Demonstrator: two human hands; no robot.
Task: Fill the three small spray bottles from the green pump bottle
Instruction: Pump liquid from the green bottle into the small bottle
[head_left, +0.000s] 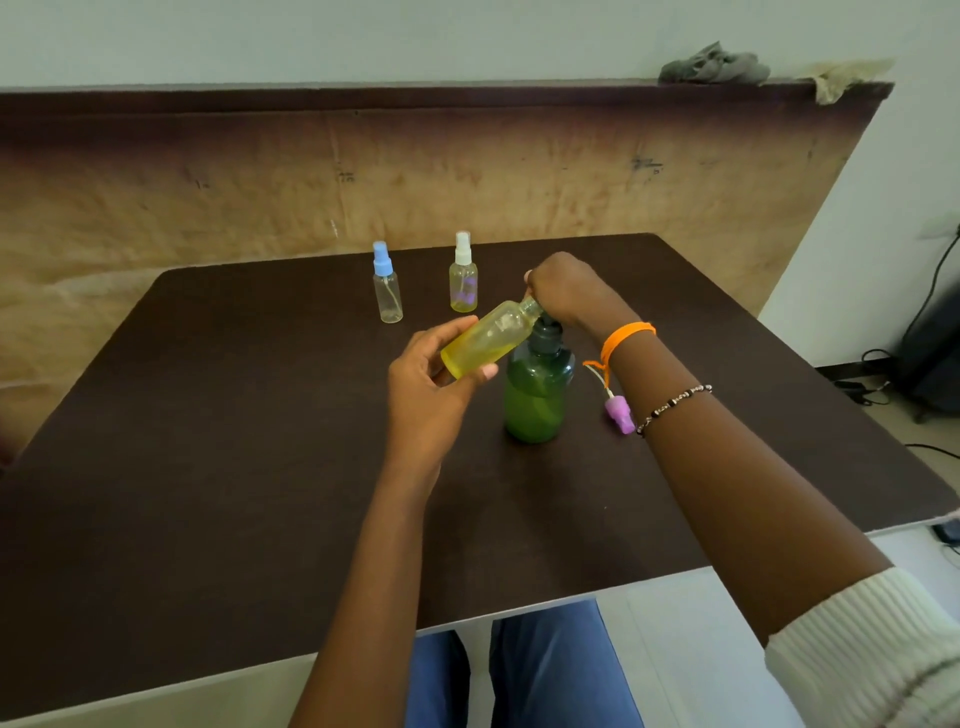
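Currently Filling: Uncapped Spray Bottle at the Pump

Left hand (431, 384) is gripping the uncapped spray bottle (488, 338), fingers and thumb curled round its lower half, tilting its open neck up against the pump spout. Right hand (561, 291) is pressing down on the pump head, fingers curled over it. Green pump bottle (537, 400) is standing upright at table centre, about half full. Purple spray cap (620, 413) is lying just right of it. Blue-capped bottle (387, 283), clear, and white-capped bottle (463, 275), yellowish, are standing capped, further back on the dark table (208, 441).
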